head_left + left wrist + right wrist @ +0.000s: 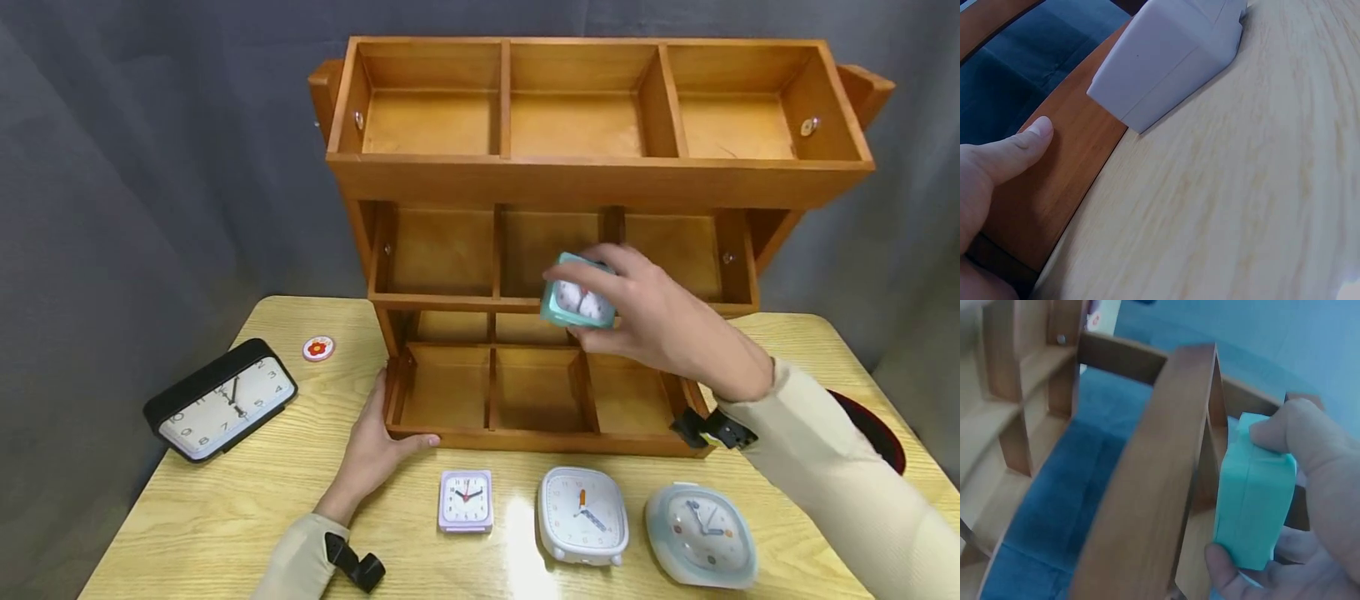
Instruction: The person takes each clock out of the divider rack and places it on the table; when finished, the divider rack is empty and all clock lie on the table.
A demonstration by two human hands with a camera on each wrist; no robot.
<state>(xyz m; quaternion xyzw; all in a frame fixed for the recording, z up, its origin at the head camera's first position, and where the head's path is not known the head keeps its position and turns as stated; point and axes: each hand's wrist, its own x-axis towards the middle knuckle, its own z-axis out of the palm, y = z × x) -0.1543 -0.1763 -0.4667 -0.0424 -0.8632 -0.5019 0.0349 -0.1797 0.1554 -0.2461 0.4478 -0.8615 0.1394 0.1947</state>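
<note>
My right hand (pixel 637 312) holds a small teal clock (pixel 577 307) in front of the middle drawer (pixel 431 300) of a wooden drawer unit. In the right wrist view the thumb lies on one edge of the teal clock (pixel 1254 494) and fingers are under the other. White patches of its face show between the fingers in the head view. My left hand (pixel 373 450) rests at the left front corner of the bottom drawer (pixel 525 442). Its thumb lies straight along the drawer front (pixel 1066 169), and its fingers extend along the side, partly hidden.
A lilac clock (pixel 465 527), a white clock (pixel 583 542) and a pale blue clock (pixel 701 533) stand before the drawers. At left are a black clock (pixel 225 408) and a flower badge (pixel 318 348). The top drawer (pixel 600 179) juts out above. A dark round object (pixel 873 425) sits behind the right sleeve.
</note>
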